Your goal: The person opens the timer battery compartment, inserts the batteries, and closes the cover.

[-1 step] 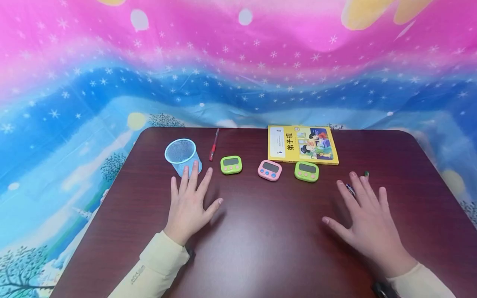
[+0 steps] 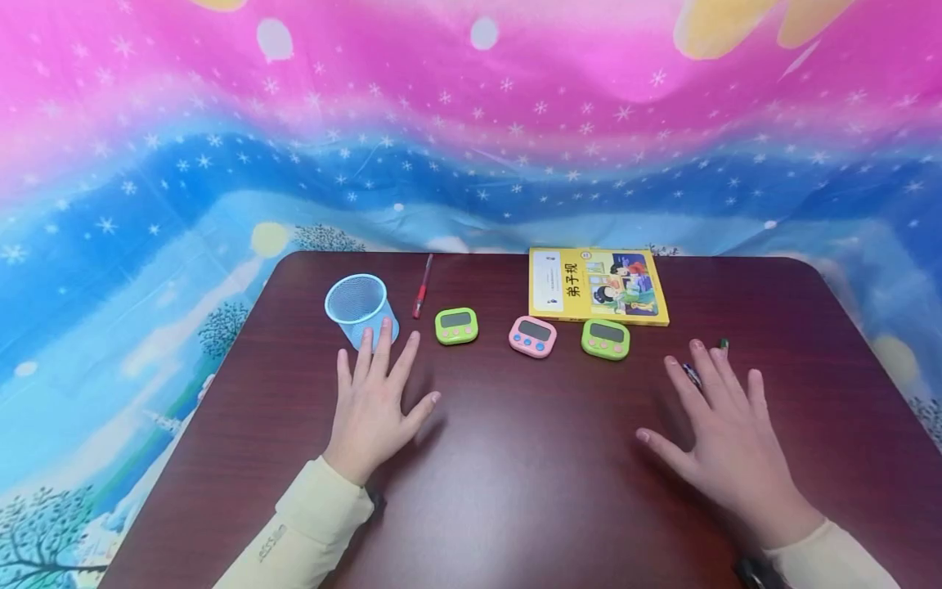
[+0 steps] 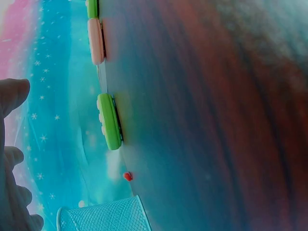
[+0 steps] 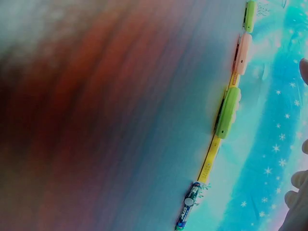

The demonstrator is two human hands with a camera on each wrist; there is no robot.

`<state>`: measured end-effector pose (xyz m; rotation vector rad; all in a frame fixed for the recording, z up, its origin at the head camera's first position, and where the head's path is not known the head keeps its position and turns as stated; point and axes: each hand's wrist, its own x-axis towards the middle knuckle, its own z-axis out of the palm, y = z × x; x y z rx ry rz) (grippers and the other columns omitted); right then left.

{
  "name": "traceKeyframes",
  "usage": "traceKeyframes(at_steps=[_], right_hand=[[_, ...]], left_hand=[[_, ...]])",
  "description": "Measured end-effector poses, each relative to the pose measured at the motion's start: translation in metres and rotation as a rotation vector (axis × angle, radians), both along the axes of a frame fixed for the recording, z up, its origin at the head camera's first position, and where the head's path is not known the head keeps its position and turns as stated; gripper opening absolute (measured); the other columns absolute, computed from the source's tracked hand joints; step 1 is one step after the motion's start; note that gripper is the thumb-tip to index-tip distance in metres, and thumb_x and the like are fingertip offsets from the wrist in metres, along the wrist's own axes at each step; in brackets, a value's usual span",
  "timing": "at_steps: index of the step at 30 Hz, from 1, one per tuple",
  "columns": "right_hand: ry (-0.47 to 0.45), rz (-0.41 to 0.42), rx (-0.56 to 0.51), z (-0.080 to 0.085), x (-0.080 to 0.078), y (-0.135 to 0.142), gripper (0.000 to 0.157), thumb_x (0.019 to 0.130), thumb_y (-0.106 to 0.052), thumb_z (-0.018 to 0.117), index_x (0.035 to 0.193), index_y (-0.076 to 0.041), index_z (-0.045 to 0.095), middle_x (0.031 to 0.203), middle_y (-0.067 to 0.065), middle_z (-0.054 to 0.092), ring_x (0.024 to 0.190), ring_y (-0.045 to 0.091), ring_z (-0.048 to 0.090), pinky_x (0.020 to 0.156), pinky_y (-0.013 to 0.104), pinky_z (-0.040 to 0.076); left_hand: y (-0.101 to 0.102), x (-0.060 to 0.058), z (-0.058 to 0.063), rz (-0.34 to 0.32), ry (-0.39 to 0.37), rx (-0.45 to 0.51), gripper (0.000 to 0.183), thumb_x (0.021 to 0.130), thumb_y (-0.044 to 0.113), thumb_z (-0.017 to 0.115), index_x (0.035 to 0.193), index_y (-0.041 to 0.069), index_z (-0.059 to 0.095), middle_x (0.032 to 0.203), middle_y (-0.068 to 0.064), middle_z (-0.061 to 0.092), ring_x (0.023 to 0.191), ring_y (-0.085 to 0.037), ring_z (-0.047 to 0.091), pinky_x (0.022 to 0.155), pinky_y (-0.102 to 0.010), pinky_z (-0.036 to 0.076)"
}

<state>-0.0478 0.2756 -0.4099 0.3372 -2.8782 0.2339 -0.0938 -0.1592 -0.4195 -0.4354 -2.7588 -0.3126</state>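
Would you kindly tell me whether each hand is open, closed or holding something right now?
Left hand: open, holding nothing, near the blue cup.
Right hand: open, holding nothing, near the marker.

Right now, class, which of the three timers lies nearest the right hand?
The green timer at the row's right end; the pink timer and the other green timer both lie farther from the right hand.

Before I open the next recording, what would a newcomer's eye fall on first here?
Probably the pink-and-blue backdrop behind the table, then the yellow book lying at its far edge. Next might come the pink timer between two green timers, and, nearer the camera, the left hand by the cup and right hand opposite, fingers spread.
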Motion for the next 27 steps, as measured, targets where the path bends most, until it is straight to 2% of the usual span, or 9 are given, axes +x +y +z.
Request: traceKeyframes(at_steps=[7, 13, 17, 22, 27], right_hand=[[-0.013, 0.000, -0.021, 0.002, -0.003, -0.004, 0.107, 0.077, -0.066, 0.074, 0.156, -0.007, 0.033, 0.165, 0.020, 0.014, 0.152, 0.042, 0.007, 0.118, 0.062, -0.014], [0.008, 0.037, -0.143, -0.001, -0.004, -0.010, 0.103, 0.074, -0.052, 0.083, 0.154, -0.008, 0.037, 0.160, 0.022, 0.029, 0.148, 0.044, 0.022, 0.122, 0.059, -0.007], [0.046, 0.079, -0.191, 0.001, -0.011, -0.016, 0.099, 0.073, -0.043, 0.086, 0.153, -0.009, 0.039, 0.156, 0.021, 0.037, 0.145, 0.042, 0.028, 0.123, 0.057, -0.005], [0.036, 0.093, -0.248, 0.005, -0.020, -0.026, 0.095, 0.075, -0.038, 0.086, 0.153, -0.009, 0.040, 0.156, 0.019, 0.038, 0.145, 0.040, 0.030, 0.124, 0.056, 0.003], [0.012, 0.096, -0.297, 0.007, -0.028, -0.038, 0.090, 0.077, -0.035, 0.085, 0.152, -0.009, 0.041, 0.155, 0.018, 0.040, 0.142, 0.040, 0.033, 0.122, 0.060, 0.011]], left_hand=[[0.001, -0.001, 0.000, -0.004, 0.025, 0.010, 0.083, 0.088, 0.057, 0.064, 0.157, 0.021, 0.035, 0.166, -0.015, 0.016, 0.150, -0.043, 0.017, 0.115, -0.073, 0.013], [0.004, -0.001, -0.002, -0.028, -0.009, 0.033, 0.085, 0.089, 0.053, 0.067, 0.158, 0.018, 0.032, 0.167, -0.014, 0.016, 0.150, -0.043, 0.018, 0.115, -0.070, 0.017], [0.006, -0.002, -0.003, -0.059, -0.032, 0.066, 0.086, 0.090, 0.049, 0.068, 0.159, 0.016, 0.029, 0.167, -0.011, 0.015, 0.150, -0.041, 0.020, 0.116, -0.069, 0.019], [0.010, -0.006, -0.004, -0.087, -0.062, 0.131, 0.087, 0.091, 0.047, 0.067, 0.160, 0.015, 0.025, 0.168, -0.007, 0.011, 0.151, -0.039, 0.018, 0.117, -0.067, 0.020], [0.012, -0.012, -0.008, -0.110, -0.073, 0.217, 0.087, 0.091, 0.039, 0.069, 0.160, 0.010, 0.024, 0.168, -0.008, 0.015, 0.153, -0.032, 0.014, 0.121, -0.056, 0.022]])
